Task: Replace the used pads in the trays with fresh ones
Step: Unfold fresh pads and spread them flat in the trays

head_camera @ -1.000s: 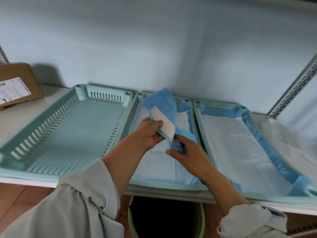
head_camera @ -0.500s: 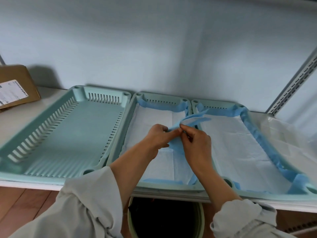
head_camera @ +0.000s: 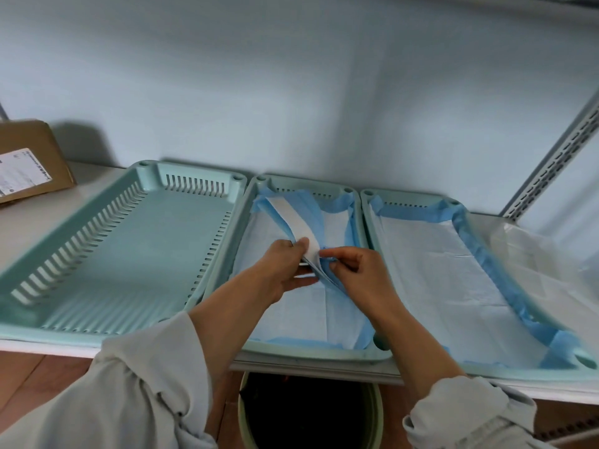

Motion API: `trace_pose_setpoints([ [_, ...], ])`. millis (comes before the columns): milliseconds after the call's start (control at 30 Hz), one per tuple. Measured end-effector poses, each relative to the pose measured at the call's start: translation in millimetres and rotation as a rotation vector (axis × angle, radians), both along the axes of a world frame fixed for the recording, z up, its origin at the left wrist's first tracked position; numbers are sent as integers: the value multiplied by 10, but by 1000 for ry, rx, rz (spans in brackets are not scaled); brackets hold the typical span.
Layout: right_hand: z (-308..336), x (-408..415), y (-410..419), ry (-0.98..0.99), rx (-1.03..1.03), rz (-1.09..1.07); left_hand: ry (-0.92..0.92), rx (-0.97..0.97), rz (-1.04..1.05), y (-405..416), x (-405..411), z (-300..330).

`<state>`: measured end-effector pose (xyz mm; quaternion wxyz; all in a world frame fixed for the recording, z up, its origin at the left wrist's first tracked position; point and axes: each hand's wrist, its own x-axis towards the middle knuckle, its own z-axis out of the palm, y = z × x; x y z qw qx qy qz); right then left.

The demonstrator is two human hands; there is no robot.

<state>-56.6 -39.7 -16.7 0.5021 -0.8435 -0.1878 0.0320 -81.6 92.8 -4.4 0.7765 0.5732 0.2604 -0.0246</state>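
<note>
Three pale green trays stand side by side on a white shelf. The left tray (head_camera: 107,254) holds no pad. The middle tray (head_camera: 366,353) is lined with a white pad edged in blue (head_camera: 291,315). Over it, my left hand (head_camera: 282,270) and my right hand (head_camera: 353,270) both pinch a folded blue-and-white pad (head_camera: 301,225), whose free end stretches back toward the tray's far left corner. The right tray (head_camera: 366,215) holds a flat white pad with blue borders (head_camera: 447,273).
A cardboard box with a label (head_camera: 29,163) sits at the shelf's far left. Clear plastic wrap (head_camera: 551,273) lies right of the right tray. A green bin with a dark inside (head_camera: 308,413) stands below the shelf's front edge. A slotted metal upright (head_camera: 557,150) rises at right.
The folded pad swung from the right side of the middle tray to its far left corner, showing a long white strip. Both hands stayed together over the tray's middle.
</note>
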Motion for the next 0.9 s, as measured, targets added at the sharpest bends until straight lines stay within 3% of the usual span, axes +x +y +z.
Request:
trace_pose_setpoints([
  [67,12,29,-15,63,99,-103,-92,-124,164,32,38,48],
  [133,28,13,2,242,288,-167,-137,-192,194,37,52,79],
  [200,47,-40,42,429,501,-202,-103,-88,32,-35,36,64],
  [300,20,-55,79,440,569,-227,-17,72,-155,-177,29,1],
  [433,-8,-58,81,344,409,-142,16,37,-59,-198,48,-78],
  [633,40,-18,-67,375,215,-145,-59,-26,308,71,161,-73],
  [733,29,-65,-172,276,-151,-39,-122,34,349,207,173,4],
  [900,53,-218,-269,-171,-758,-37,-109,21,276,214,133,35],
])
